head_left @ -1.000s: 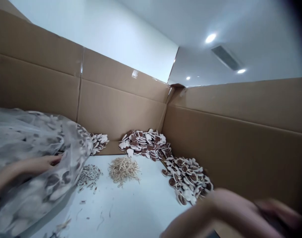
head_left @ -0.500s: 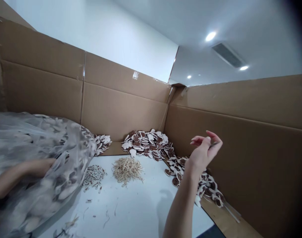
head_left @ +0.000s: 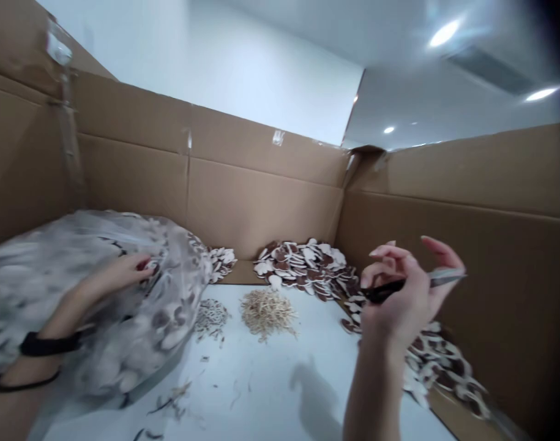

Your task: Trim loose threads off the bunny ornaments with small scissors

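Observation:
My right hand (head_left: pixel 406 294) is raised above the table's right side, its fingers curled round a thin dark tool (head_left: pixel 410 283) with a silvery end that sticks out to the right. My left hand (head_left: pixel 123 274) reaches into a big clear plastic bag (head_left: pixel 78 306) full of brown-and-white flat pieces; its fingers are bent among them, and what they grip is hidden. A black band sits on that wrist.
Heaps of brown-and-white flat pieces lie at the back (head_left: pixel 302 266) and along the right wall (head_left: pixel 445 361). A pile of pale thin sticks (head_left: pixel 268 311) and a small pile of dark scraps (head_left: pixel 209 315) sit on the white table (head_left: pixel 261 392). Tall cardboard walls (head_left: pixel 261 196) enclose it.
My right hand rose from the lower right corner into mid-air with the thin tool. My left hand pushed deeper into the bag. The view swung left.

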A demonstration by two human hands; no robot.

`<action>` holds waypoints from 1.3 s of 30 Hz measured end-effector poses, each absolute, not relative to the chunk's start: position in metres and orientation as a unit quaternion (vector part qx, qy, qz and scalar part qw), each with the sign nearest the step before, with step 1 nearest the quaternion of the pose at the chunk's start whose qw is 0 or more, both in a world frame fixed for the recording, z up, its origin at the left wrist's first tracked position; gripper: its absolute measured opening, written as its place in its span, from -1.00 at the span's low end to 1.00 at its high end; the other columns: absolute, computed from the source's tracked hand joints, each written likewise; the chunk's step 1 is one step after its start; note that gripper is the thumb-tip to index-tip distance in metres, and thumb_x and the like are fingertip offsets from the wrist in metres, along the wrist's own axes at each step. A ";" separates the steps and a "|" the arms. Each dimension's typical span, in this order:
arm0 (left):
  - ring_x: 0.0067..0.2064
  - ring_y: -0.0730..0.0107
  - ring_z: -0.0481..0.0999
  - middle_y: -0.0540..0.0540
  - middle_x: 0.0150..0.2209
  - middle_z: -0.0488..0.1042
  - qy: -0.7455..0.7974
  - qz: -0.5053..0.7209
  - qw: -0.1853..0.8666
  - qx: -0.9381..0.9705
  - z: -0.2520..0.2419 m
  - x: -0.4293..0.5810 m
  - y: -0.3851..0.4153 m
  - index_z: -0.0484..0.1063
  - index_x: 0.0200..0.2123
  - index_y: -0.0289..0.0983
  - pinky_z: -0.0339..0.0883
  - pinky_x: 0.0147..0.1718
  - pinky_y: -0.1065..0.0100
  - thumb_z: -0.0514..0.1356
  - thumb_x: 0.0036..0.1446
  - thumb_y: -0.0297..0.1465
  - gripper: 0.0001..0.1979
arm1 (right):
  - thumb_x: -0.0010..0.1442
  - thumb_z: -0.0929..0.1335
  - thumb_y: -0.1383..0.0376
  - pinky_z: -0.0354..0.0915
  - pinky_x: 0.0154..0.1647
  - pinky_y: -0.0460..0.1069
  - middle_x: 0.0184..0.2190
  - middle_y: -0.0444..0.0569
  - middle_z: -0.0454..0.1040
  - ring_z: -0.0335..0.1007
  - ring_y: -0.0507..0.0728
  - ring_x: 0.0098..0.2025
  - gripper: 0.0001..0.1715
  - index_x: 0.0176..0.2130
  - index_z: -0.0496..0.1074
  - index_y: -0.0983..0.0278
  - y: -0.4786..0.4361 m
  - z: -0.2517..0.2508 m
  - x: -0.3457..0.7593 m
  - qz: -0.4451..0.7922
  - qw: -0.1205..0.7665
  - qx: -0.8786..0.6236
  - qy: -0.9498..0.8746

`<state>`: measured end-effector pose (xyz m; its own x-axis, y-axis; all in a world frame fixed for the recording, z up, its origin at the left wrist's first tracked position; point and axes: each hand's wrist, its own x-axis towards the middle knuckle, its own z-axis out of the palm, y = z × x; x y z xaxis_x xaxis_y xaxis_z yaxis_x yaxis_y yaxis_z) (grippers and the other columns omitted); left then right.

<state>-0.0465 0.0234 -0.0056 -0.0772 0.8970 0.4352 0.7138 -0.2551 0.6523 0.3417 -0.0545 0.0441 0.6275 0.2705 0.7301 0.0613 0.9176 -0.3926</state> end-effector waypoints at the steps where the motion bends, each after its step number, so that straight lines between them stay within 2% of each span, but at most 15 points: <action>1: -0.59 0.45 0.26 0.09 -0.69 0.32 0.602 0.427 0.113 0.665 0.001 -0.050 0.019 0.37 -0.65 -0.29 0.09 -0.60 0.51 0.34 -0.22 -0.20 -0.69 | 0.06 0.25 0.49 0.20 -0.59 -0.08 -0.54 -0.28 0.45 0.13 -0.04 -0.76 -0.63 -0.13 0.22 0.16 -0.054 0.043 0.337 0.061 0.875 -0.189 -0.442; 3: -0.55 0.43 0.26 0.06 -0.65 0.31 0.600 0.452 0.121 0.649 0.012 -0.052 0.008 0.37 -0.57 -0.28 0.09 -0.59 0.50 0.26 -0.13 -0.11 -0.66 | 0.09 0.25 0.50 0.39 -0.27 0.03 -0.52 -0.31 0.45 0.16 -0.05 -0.77 -0.62 -0.12 0.23 0.15 -0.052 0.038 0.325 0.066 0.858 -0.172 -0.480; 4: -0.52 0.42 0.29 0.04 -0.58 0.35 0.591 0.472 0.129 0.641 0.018 -0.050 0.001 0.39 -0.47 -0.28 0.14 -0.56 0.49 0.19 -0.05 -0.06 -0.64 | 0.12 0.25 0.48 0.39 -0.10 0.09 -0.50 -0.32 0.44 0.19 -0.06 -0.77 -0.65 -0.11 0.23 0.14 -0.051 0.034 0.317 0.076 0.844 -0.166 -0.504; 5: -0.48 0.41 0.33 0.02 -0.50 0.38 0.580 0.491 0.140 0.635 0.022 -0.045 -0.005 0.40 -0.37 -0.28 0.19 -0.52 0.48 0.12 0.01 -0.03 -0.60 | 0.17 0.26 0.45 0.36 -0.01 0.13 -0.47 -0.31 0.43 0.23 -0.06 -0.75 -0.69 -0.10 0.24 0.14 -0.051 0.030 0.308 0.099 0.825 -0.167 -0.531; 6: -0.44 0.40 0.36 -0.01 -0.43 0.41 0.568 0.505 0.153 0.631 0.025 -0.038 -0.012 0.40 -0.28 -0.27 0.24 -0.49 0.47 0.07 0.06 -0.02 -0.57 | 0.23 0.25 0.40 0.38 -0.02 0.15 -0.45 -0.30 0.41 0.27 -0.05 -0.73 -0.75 -0.09 0.24 0.13 -0.051 0.026 0.299 0.134 0.797 -0.178 -0.562; 8: -0.40 0.40 0.38 -0.05 -0.36 0.42 0.540 0.528 0.177 0.631 0.028 -0.017 -0.026 0.38 -0.19 -0.27 0.26 -0.47 0.47 0.05 0.12 -0.02 -0.56 | 0.34 0.22 0.25 0.43 -0.24 0.09 -0.40 -0.22 0.39 0.36 -0.01 -0.64 -0.83 -0.05 0.23 0.13 -0.053 0.015 0.279 0.233 0.707 -0.225 -0.629; 10: -0.40 0.41 0.37 -0.07 -0.33 0.42 0.505 0.542 0.201 0.641 0.027 0.006 -0.040 0.37 -0.14 -0.27 0.24 -0.48 0.47 0.06 0.14 -0.02 -0.55 | 0.40 0.16 0.11 0.39 -0.40 0.02 -0.34 -0.14 0.37 0.43 0.03 -0.53 -0.71 0.04 0.19 0.14 -0.054 0.004 0.262 0.328 0.577 -0.275 -0.696; 12: -0.38 0.39 0.38 -0.08 -0.31 0.41 0.469 0.544 0.224 0.658 0.022 0.028 -0.050 0.38 -0.14 -0.26 0.26 -0.46 0.45 0.10 0.15 -0.03 -0.57 | 0.40 0.11 0.02 0.34 -0.43 0.00 -0.32 -0.11 0.37 0.43 0.05 -0.47 -0.60 0.11 0.16 0.13 -0.054 -0.005 0.250 0.385 0.465 -0.297 -0.740; 15: -0.37 0.40 0.36 -0.03 -0.37 0.36 0.411 0.534 0.250 0.695 0.013 0.050 -0.059 0.37 -0.25 -0.25 0.27 -0.40 0.43 0.11 0.22 -0.11 -0.69 | 0.40 0.08 -0.03 0.29 -0.39 -0.01 -0.42 -0.16 0.36 0.35 0.02 -0.50 -0.58 -0.07 0.25 0.19 -0.054 -0.012 0.242 0.419 0.378 -0.286 -0.774; 18: -0.37 0.42 0.32 0.00 -0.38 0.32 0.379 0.514 0.257 0.725 0.008 0.059 -0.063 0.33 -0.28 -0.24 0.24 -0.36 0.41 0.05 0.30 -0.18 -0.74 | 0.40 0.08 -0.04 0.21 -0.44 -0.06 -0.44 -0.19 0.33 0.24 -0.05 -0.58 -0.56 -0.27 0.22 0.21 -0.056 -0.012 0.239 0.435 0.397 -0.260 -0.765; 22: -0.35 0.37 0.30 -0.01 -0.38 0.34 0.398 0.427 0.234 0.777 0.009 0.061 -0.067 0.36 -0.28 -0.25 0.18 -0.39 0.38 0.06 0.29 -0.17 -0.73 | 0.38 0.13 -0.04 0.08 -0.59 -0.12 -0.51 -0.24 0.23 0.07 -0.06 -0.63 -0.60 -0.29 0.18 0.19 -0.054 -0.011 0.238 0.453 0.469 -0.259 -0.713; 27: -0.32 0.36 0.34 0.00 -0.36 0.39 0.385 0.326 0.232 0.832 0.012 0.062 -0.075 0.36 -0.31 -0.24 0.20 -0.32 0.36 0.06 0.30 -0.16 -0.71 | 0.36 0.17 -0.01 0.10 -0.55 -0.11 -0.49 -0.19 0.18 0.07 0.00 -0.53 -0.62 -0.34 0.20 0.19 -0.049 -0.012 0.243 0.394 0.483 -0.305 -0.720; 32: -0.25 0.35 0.43 0.00 -0.33 0.42 0.385 0.362 0.287 0.799 0.011 0.063 -0.074 0.34 -0.28 -0.23 0.26 -0.22 0.33 -0.09 0.39 -0.15 -0.65 | 0.38 0.14 0.00 0.09 -0.52 -0.09 -0.53 -0.19 0.18 0.10 0.03 -0.50 -0.61 -0.35 0.21 0.19 -0.053 -0.007 0.248 0.322 0.423 -0.327 -0.781; 35: -0.20 0.34 0.48 -0.03 -0.28 0.47 0.375 0.414 0.321 0.765 0.010 0.066 -0.071 0.34 -0.23 -0.23 0.31 -0.17 0.33 -0.07 0.39 -0.17 -0.69 | 0.39 0.10 0.02 0.01 -0.54 -0.07 -0.60 -0.20 0.19 0.09 0.05 -0.56 -0.59 -0.31 0.27 0.20 -0.052 -0.006 0.247 0.259 0.465 -0.377 -0.758; 39: -0.18 0.35 0.50 -0.06 -0.22 0.49 0.363 0.455 0.339 0.739 0.008 0.068 -0.068 0.35 -0.18 -0.24 0.35 -0.14 0.34 -0.05 0.39 -0.20 -0.71 | 0.37 0.12 0.08 -0.07 -0.55 -0.06 -0.67 -0.21 0.12 0.02 0.03 -0.62 -0.58 -0.40 0.28 0.22 -0.049 -0.009 0.246 0.172 0.498 -0.399 -0.750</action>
